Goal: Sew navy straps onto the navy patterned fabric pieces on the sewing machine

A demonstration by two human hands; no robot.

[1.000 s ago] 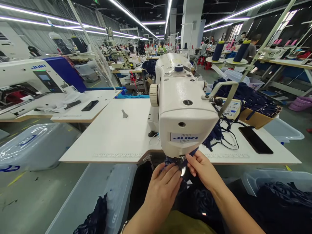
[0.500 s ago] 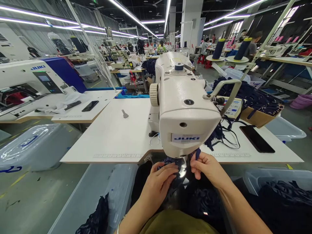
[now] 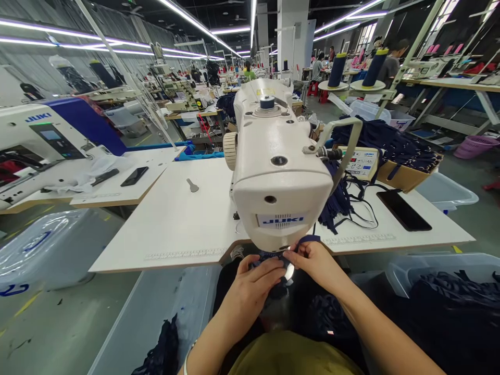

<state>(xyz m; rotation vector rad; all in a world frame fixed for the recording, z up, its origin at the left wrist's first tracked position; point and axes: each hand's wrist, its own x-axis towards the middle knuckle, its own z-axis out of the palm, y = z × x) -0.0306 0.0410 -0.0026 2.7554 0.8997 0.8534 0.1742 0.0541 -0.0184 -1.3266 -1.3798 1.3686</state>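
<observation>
A white JUKI sewing machine [image 3: 283,192] stands in front of me, its head hiding most of the needle area. Under it, at the lit spot, lies dark navy fabric [image 3: 269,256], mostly covered by my fingers. My left hand [image 3: 252,286] is curled over this fabric with its fingers together, gripping or pressing it. Close beside it, my right hand [image 3: 318,263] pinches a narrow navy strap [image 3: 310,239], which loops up over the fingers. The right fingertips almost meet the left ones below the machine head.
Navy straps [image 3: 336,200] are heaped right of the machine, near a black phone [image 3: 404,210] and a cardboard box [image 3: 414,174] of navy pieces. A small metal piece [image 3: 192,185] lies on the white tabletop [image 3: 167,219]. Plastic bins [image 3: 54,245] flank the table.
My right hand has moved left and inward, bringing the strap to the fingertips of my left hand. My left hand stays on the fabric. The whole view has shifted slightly.
</observation>
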